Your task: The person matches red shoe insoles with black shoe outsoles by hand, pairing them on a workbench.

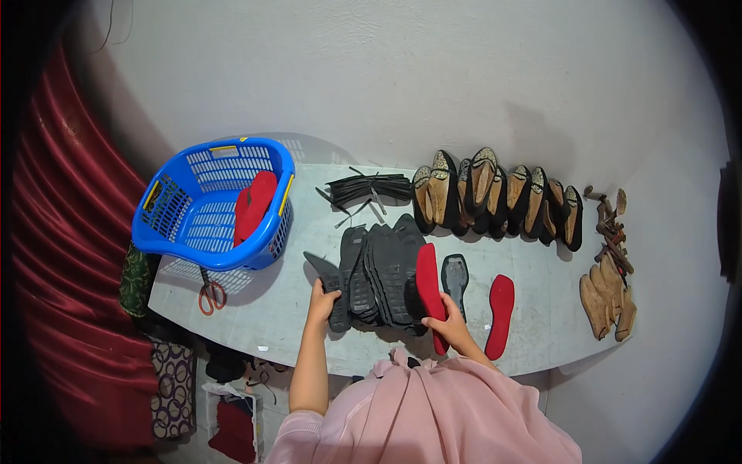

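My left hand (323,304) is closed around the edge of a dark grey shoe sole (332,278), which is tilted at the left side of a pile of similar grey soles (376,267). In my right hand (452,325) is a red insole (427,282), held lengthwise at its lower part, just right of the pile. Behind that hand lies a black sole with a paler rim (456,272), partly hidden at its lower end. A second red insole (502,309) rests flat on the table farther right.
A blue basket (212,259) with red insoles (257,203) stands at the left, orange-handled scissors (210,298) beside it. Black strips (371,187) and several black shoes (483,193) line the back. Wooden shoe lasts (599,305) lie at the table's (545,332) right edge.
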Action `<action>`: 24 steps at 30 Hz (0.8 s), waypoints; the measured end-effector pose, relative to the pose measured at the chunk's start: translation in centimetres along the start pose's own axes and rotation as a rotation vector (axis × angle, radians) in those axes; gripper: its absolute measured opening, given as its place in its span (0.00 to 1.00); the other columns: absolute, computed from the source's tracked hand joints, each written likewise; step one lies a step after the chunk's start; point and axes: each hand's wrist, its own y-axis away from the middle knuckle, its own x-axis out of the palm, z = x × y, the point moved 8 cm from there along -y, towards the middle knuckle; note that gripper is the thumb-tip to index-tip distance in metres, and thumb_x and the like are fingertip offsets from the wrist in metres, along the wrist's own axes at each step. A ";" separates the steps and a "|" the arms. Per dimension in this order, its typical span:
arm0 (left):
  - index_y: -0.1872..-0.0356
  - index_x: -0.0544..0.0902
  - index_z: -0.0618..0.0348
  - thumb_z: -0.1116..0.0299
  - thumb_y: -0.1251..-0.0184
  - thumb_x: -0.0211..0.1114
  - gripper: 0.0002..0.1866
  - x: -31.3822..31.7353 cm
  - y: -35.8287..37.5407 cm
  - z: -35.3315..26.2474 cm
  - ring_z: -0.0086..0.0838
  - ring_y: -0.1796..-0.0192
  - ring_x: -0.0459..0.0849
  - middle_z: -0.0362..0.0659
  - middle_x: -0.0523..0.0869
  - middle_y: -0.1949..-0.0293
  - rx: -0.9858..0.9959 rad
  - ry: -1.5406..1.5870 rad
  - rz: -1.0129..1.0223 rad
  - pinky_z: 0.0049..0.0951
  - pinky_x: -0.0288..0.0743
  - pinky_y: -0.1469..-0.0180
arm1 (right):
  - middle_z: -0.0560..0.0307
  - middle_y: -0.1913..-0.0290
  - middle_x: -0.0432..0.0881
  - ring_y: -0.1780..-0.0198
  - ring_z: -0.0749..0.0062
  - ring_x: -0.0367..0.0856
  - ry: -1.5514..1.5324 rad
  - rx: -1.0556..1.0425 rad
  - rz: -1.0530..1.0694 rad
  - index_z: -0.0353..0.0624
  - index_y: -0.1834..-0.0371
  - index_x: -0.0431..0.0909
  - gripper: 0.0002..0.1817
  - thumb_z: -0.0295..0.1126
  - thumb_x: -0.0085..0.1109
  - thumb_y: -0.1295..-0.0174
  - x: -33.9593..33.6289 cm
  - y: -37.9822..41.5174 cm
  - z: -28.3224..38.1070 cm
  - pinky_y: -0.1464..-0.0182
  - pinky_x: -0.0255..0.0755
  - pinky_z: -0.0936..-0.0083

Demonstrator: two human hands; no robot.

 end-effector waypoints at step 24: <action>0.37 0.62 0.65 0.58 0.26 0.47 0.25 10.1 6.4 -7.4 0.46 0.50 0.82 0.59 0.77 0.46 0.004 0.395 0.569 0.40 0.79 0.51 | 0.55 0.46 0.74 0.46 0.73 0.72 0.098 -0.056 0.055 0.36 0.35 0.62 0.41 0.27 0.70 0.56 0.1 0.3 2.2 0.43 0.66 0.75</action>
